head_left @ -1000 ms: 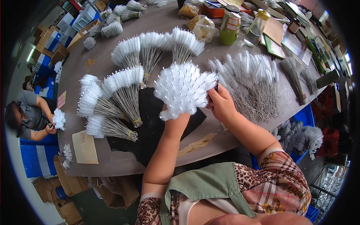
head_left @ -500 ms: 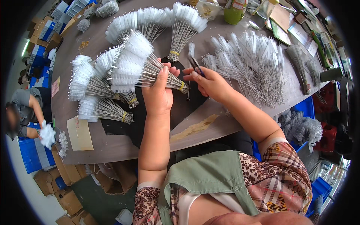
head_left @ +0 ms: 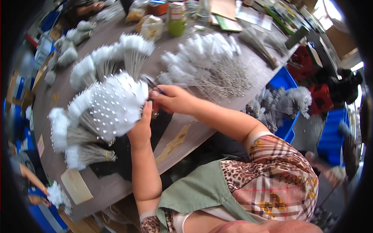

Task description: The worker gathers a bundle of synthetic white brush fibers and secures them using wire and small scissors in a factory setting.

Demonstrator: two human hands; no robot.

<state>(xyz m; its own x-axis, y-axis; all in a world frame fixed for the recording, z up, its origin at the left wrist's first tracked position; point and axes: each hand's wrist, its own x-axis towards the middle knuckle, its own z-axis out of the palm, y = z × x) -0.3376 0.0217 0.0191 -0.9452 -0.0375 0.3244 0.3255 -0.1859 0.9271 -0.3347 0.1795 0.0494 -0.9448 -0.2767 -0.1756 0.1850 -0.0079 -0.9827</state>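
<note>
My left hand (head_left: 140,128) is closed round the wires of a large bundle of white-bristled wire brushes (head_left: 116,105). The bundle's bristle ends fan upward and hide most of its wires. Beside it, my right hand (head_left: 171,99) grips a dark-handled tool (head_left: 150,82) with metal tips; pliers or scissors, I cannot tell. Its fingers are close behind the bundle, and whether they touch it is hidden. Several tied brush bundles lie round the held one, including a far bundle (head_left: 136,48) and a near-left bundle (head_left: 91,153).
A loose pile of white brushes (head_left: 210,58) spreads over the table (head_left: 180,136) to the right. At the back stand a green container (head_left: 176,21) and a plastic bag (head_left: 150,28). A blue crate (head_left: 289,89) with grey brushes is right of the table. Other people's arms (head_left: 35,180) show at far left.
The bundle in my left hand has turned so its bristle ends face up toward me. My right hand has come in close behind it, still gripping the tool. The whole view has shifted and tilted.
</note>
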